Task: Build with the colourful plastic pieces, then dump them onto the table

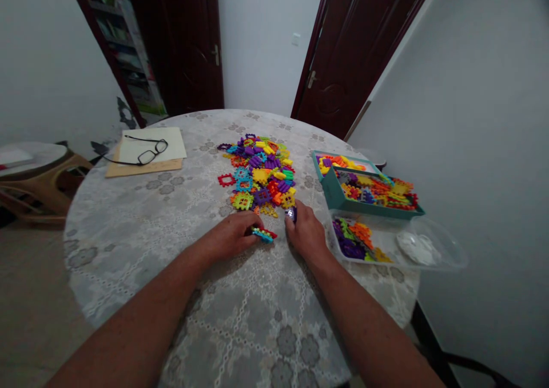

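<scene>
A heap of colourful plastic interlocking building pieces lies in the middle of the round table. My left hand, at the near left side of the heap, is closed on a few joined building pieces in cyan, yellow and red. My right hand rests at the near right edge of the heap. Its fingers are closed on a dark purple building piece with a bright shine on it. A yellow window-shaped piece lies just beyond those fingertips.
On the right stand a teal box and its lid, both holding pieces. Nearer is a clear plastic tub with more pieces and a white bundle. Black glasses lie on papers at the left of the patterned tablecloth.
</scene>
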Available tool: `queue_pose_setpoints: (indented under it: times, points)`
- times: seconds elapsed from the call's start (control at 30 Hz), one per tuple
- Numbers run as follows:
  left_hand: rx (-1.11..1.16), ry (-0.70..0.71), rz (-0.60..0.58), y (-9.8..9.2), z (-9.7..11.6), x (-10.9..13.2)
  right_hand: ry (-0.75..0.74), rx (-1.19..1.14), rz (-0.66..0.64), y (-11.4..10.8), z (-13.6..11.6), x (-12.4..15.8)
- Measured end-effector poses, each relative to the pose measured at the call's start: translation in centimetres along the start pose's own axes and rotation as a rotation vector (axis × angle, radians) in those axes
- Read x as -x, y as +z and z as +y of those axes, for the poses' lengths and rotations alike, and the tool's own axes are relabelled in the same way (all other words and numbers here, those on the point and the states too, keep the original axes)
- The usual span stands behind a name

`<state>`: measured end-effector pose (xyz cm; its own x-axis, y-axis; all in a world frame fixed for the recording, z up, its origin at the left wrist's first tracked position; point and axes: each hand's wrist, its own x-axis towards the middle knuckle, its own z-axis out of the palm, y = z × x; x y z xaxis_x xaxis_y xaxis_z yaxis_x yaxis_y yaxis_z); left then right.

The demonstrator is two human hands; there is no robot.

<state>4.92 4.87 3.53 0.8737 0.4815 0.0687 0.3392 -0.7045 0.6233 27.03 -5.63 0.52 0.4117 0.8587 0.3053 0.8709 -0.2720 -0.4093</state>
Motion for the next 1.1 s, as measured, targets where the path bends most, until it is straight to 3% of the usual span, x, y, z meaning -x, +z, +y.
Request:
queue_pose_setpoints:
  times: [0.13,0.33,0.6,0.73,0.93,1.1]
  points:
    - [-0.021,-0.005,0.020,0.1,0.0,0.0,-0.003,-0.027,0.022,-0.1,0.3,-0.1]
    - [-0.023,-0.021,0.058,0.2,0.0,-0.1,-0.146,-0.269,0.075,-0.5,1.1,-0.2]
    - [0.073,-0.088,0.099,0.6,-0.2,-0.1,-0.312,-0.431,-0.123,-1.1,-1.2,1.2]
    - [0.063,-0.027,0.114,0.8,-1.0,-0.2,-0.334,-0.473,-0.187,-1.7,-2.0,1.6]
    - [0.072,-0.017,0.144,0.7,-1.7,-0.6,-0.501,-0.385,-0.283,-1.9,-2.2,1.7]
    - [0.156,-0.028,0.148,0.5,-1.4,-0.8,-0.487,-0.227,-0.297,-1.2,-2.5,1.8]
